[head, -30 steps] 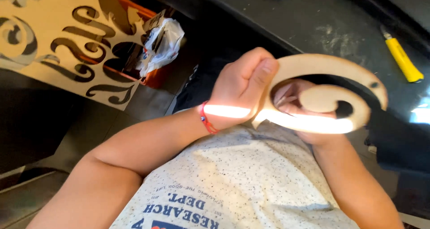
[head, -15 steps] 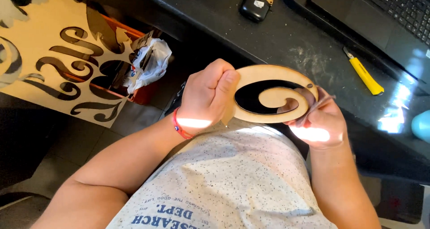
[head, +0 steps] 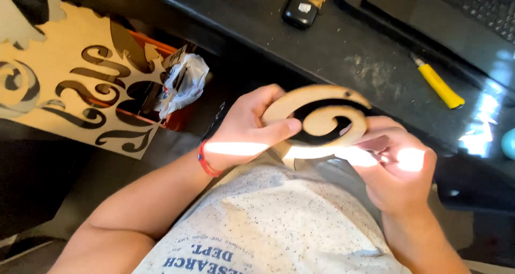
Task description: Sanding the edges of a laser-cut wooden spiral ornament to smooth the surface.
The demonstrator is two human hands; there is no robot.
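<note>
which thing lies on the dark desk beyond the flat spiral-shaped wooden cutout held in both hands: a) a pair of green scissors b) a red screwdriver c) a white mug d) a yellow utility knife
d: a yellow utility knife lies on the dark desk, past the flat spiral-shaped wooden cutout that the left hand and right hand hold.

One wooden spiral cutout (head: 322, 118) sits in two hands. One plywood sheet with swirl-shaped holes (head: 70, 91) lies far left. On the dark desk (head: 348, 54): one yellow utility knife (head: 437, 83), one small black key fob (head: 300, 11). One red wristband (head: 205, 161).
</note>
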